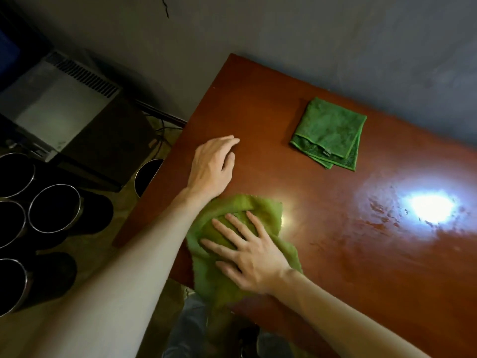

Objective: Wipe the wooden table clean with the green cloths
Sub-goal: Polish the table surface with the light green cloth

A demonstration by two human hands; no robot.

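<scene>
My left hand (214, 169) rests open and empty on the bare tabletop (335, 254), fingers loosely curled, most likely bracing me as I lean in. Just beside it, nearer my body, my right hand (247, 251) lies flat with fingers spread on the crumpled green cloth (219, 277), pressing, not pinching, so the whole palm drives the wipe; one end droops over the near edge. Beyond both hands to the right, the folded green cloth (329, 131) waits untouched, well apart, probably spare for the glossy stretch past it
</scene>
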